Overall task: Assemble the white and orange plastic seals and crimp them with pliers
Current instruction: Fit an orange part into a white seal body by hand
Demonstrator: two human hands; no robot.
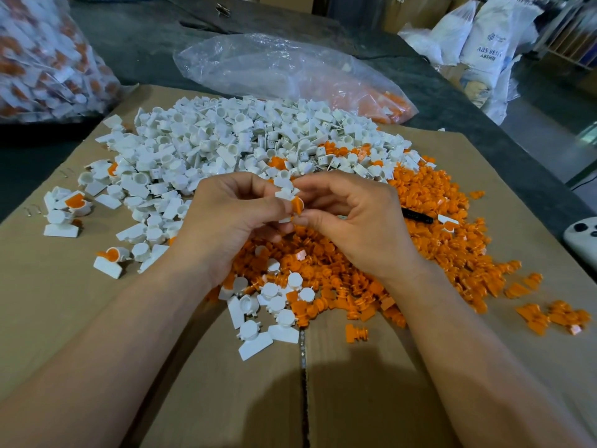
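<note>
**While both hands pinch the pair, seat the plug square**

Left hand grips a white piece between thumb and fingers. Right hand pinches an orange plug at the fingertips, touching the white piece. Both parts are held just above the cardboard surface, over where the white pile meets the orange pile.

My read: the plug is meeting the cup but isn't home yet. Fingers hide how deep it sits.

To do it well:
- face the cup mouth straight at the plug
- line up the axes before pushing
- press straight with the thumb, no rocking; a tilted entry probably jams
- feel for the stop, then check it's flush

A black handle lies on the orange pile, just right of the right hand. It may be the pliers, can't tell. This one isn't crimped yet. A few joined seals sit left of the white pile.
</note>
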